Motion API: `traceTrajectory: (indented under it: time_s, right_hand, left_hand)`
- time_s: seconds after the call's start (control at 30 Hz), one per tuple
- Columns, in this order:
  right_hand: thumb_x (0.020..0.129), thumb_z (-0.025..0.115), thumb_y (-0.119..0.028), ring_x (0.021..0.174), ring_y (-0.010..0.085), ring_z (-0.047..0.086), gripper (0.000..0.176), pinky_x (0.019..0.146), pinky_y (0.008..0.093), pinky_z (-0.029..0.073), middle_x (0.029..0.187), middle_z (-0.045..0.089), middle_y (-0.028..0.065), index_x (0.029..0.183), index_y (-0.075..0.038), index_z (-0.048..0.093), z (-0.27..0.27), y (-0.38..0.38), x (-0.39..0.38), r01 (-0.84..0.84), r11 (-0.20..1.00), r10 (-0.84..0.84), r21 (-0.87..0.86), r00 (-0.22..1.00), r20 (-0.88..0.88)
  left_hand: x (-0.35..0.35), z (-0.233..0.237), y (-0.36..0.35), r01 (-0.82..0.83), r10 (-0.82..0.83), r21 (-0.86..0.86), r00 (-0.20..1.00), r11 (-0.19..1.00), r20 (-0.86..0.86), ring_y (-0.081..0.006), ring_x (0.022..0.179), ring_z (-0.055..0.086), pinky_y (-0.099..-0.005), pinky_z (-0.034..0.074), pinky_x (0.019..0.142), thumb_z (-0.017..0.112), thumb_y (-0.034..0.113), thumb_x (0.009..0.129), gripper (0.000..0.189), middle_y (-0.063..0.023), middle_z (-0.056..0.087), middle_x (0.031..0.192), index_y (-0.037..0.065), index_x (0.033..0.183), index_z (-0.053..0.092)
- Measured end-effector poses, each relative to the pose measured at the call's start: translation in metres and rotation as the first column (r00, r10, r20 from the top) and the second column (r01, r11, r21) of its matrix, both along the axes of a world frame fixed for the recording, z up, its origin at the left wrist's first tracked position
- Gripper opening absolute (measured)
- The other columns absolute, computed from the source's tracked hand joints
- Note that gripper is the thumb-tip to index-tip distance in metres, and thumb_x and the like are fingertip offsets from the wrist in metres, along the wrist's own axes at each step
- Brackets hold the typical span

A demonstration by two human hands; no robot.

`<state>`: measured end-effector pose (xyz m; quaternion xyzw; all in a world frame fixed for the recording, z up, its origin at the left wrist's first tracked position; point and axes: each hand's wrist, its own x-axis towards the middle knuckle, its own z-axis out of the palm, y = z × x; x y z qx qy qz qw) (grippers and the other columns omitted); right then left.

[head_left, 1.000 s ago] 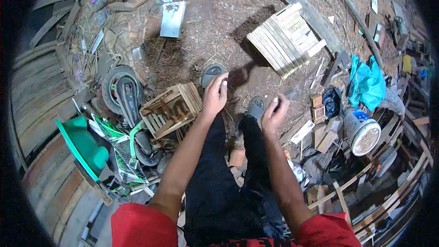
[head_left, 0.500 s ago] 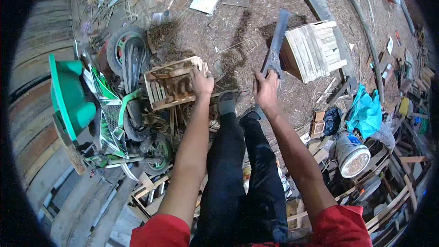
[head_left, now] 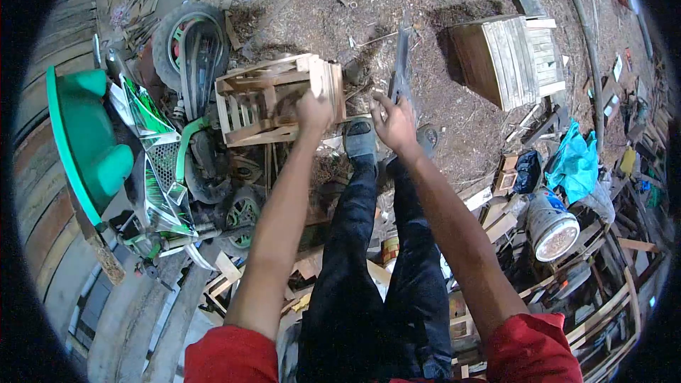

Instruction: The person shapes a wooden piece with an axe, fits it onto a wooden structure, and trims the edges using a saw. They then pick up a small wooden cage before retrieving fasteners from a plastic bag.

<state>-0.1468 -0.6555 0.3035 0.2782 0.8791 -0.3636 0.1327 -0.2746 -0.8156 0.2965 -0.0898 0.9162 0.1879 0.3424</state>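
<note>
A small slatted wooden crate (head_left: 335,89) is tilted on its side left of centre, its open side facing left. My left hand (head_left: 314,110) is closed around the crate's right end. My right hand (head_left: 397,124) grips a handsaw (head_left: 402,60) by its handle, which the fingers mostly cover. The saw blade points away from me, to the right of the crate and apart from it. Another wooden crate (head_left: 496,64), with close-set slats, stands farther right on the dirt floor.
At left a green and white motorbike (head_left: 163,142) stands beside a green plastic tub (head_left: 89,135). At right are a white bucket (head_left: 555,234), a turquoise plastic bag (head_left: 571,163) and scrap wood. My feet stand on the littered dirt floor (head_left: 326,21) below my hands.
The saw has swung from slanting right to nearly straight ahead, and my right hand has come closer to the crate. My left hand keeps hold of the crate. The camera view has shifted.
</note>
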Motion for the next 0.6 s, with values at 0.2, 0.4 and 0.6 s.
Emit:
traceTrajectory:
  time_s: [0.2, 0.4, 0.6]
  right_hand:
    - [0.091, 0.059, -0.050, 0.114, 0.0495, 0.051, 0.056, 0.098, 0.0547, 0.039, 0.118, 0.053, 0.0343, 0.133, -0.013, 0.060, 0.040, 0.015, 0.026, 0.016, 1.000, -0.016, 0.004, 0.999, 0.047]
    - [0.091, 0.059, -0.057, 0.111, 0.0495, 0.054, 0.064, 0.097, 0.0517, 0.043, 0.115, 0.057, 0.0381, 0.131, -0.007, 0.062, 0.089, 0.060, 0.024, 0.167, 0.985, -0.164, 0.038, 0.984, -0.073]
    - [0.088, 0.071, -0.041, 0.094, 0.0386, 0.065, 0.047, 0.080, 0.0450, 0.051, 0.109, 0.065, 0.0278, 0.110, 0.001, 0.069, 0.147, 0.114, 0.009, 0.213, 0.919, -0.242, -0.332, 0.969, -0.048]
  left_hand:
    - [-0.016, 0.070, -0.098, -0.276, 0.296, 0.436, 0.955, 0.856, 0.024, -0.0149, 0.064, 0.063, -0.0296, 0.053, 0.057, 0.058, 0.026, 0.100, 0.033, -0.0099, 0.069, 0.084, -0.002, 0.118, 0.058]
    - [0.004, 0.165, -0.046, -0.538, 0.593, 0.595, 0.795, 0.597, 0.124, -0.0211, 0.064, 0.069, -0.0278, 0.052, 0.052, 0.043, 0.058, 0.101, 0.059, -0.0189, 0.070, 0.077, 0.001, 0.093, 0.056]
    - [0.057, 0.202, -0.014, -0.520, 0.684, 0.736, 0.721, 0.433, 0.106, -0.0255, 0.060, 0.068, -0.0348, 0.057, 0.058, 0.043, 0.054, 0.102, 0.058, -0.0174, 0.064, 0.068, 0.000, 0.084, 0.052]
